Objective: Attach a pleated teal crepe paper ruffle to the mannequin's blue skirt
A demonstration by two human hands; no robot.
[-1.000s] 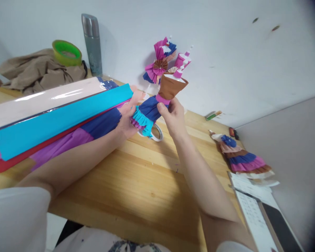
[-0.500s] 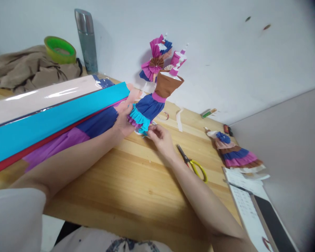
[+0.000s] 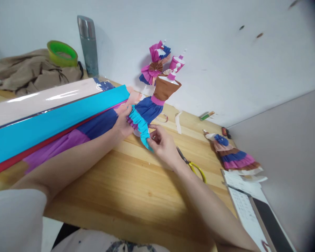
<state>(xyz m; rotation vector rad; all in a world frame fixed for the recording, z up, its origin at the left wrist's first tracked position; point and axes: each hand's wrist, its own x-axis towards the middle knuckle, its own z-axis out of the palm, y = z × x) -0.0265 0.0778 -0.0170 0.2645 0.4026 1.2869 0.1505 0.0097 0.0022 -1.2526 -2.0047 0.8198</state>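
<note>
A small mannequin in a paper dress [image 3: 150,109], with brown top, pink waistband and blue skirt, leans to the right above the table. My left hand [image 3: 124,123] is closed on the lower left edge of its skirt. A turquoise crepe-paper ruffle [image 3: 141,126] crosses the skirt's lower part, with a purple ruffle [image 3: 131,122] beneath. My right hand [image 3: 163,144] pinches the loose right end of the turquoise ruffle, which hangs away from the skirt. Just right of that hand lie yellow-handled scissors [image 3: 196,170], partly hidden by my wrist.
Long folded paper sheets [image 3: 60,111] cover the left side. Behind them are a brown cloth [image 3: 34,70], a green tape roll [image 3: 62,53] and a flask [image 3: 88,45]. Two decorated mannequins [image 3: 156,66] stand by the wall. A finished-looking layered dress [image 3: 235,155] and a white board [image 3: 245,206] lie right.
My right hand has pulled the turquoise ruffle's end down and outward, so more of the strip stands off the skirt. My left hand keeps its hold. The view has shifted slightly.
</note>
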